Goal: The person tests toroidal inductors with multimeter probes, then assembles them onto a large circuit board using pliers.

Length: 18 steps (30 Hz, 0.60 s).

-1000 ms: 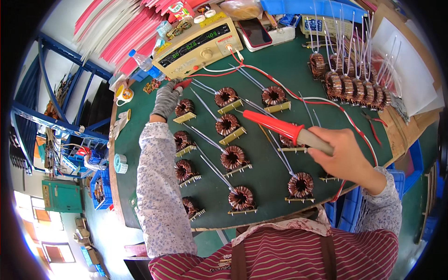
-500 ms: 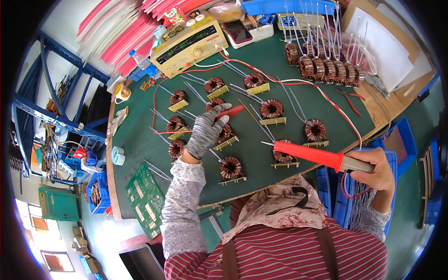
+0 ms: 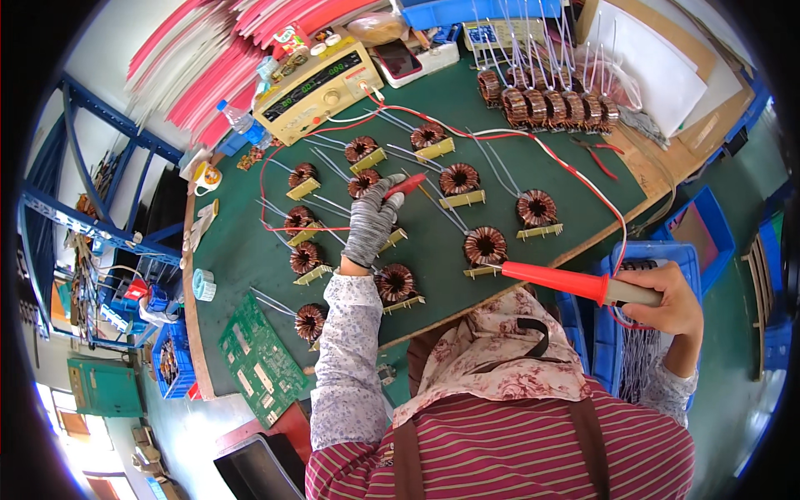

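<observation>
My left hand (image 3: 371, 223), in a grey knit glove, reaches over the middle of the bench, closed around a red-sleeved test lead end (image 3: 405, 185). Its far end lies near the wire legs of a copper toroid coil (image 3: 485, 247); contact there is unclear. My bare right hand (image 3: 667, 302) grips the grey handle of a red test probe (image 3: 554, 282), which points left. The probe's metal tip is at the base of that same coil, by its pale yellow board strip (image 3: 481, 271). More coils, such as this one (image 3: 536, 207), stand around on similar strips.
A beige bench power supply (image 3: 317, 96) with a lit display stands at the back, red and white leads running from it. Bundled coils (image 3: 550, 108) sit back right near red pliers (image 3: 596, 154). A green circuit board (image 3: 262, 358) lies front left; a blue bin (image 3: 646, 258) stands right.
The probe tip has come down from open space above the front coil to its base. My left hand still holds the red lead end. The whole view has shifted slightly.
</observation>
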Tool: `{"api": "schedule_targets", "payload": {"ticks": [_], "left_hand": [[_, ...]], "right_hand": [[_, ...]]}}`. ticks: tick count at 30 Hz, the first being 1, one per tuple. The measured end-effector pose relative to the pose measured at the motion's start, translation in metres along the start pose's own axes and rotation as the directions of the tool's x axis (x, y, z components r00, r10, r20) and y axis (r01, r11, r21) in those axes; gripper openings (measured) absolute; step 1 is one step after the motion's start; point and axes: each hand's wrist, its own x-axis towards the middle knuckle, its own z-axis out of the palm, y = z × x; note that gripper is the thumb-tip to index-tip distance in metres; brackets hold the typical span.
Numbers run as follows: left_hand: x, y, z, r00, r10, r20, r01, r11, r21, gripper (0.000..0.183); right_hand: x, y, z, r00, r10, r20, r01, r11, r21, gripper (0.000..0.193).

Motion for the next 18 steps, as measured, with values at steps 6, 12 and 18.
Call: {"api": "schedule_targets", "payload": {"ticks": [6,12,18], "left_hand": [[0.001,-0.004,0.002,0.999,-0.014,-0.030,0.013,0.999,-0.040,0.029],[0.006,-0.009,0.002,0.999,-0.039,-0.009,0.038,0.995,-0.088,0.029],[0.005,-0.008,0.007,0.999,-0.016,-0.044,0.013,0.997,-0.077,0.028]], "right_hand": [[-0.004,0.004,0.002,0.998,0.060,0.006,-0.060,0.997,-0.038,0.035],[0.000,0.010,0.002,0.998,0.061,-0.026,-0.063,0.994,-0.095,0.035],[-0.009,0.017,0.001,0.991,0.117,-0.072,-0.123,0.989,-0.087,0.038]]}}
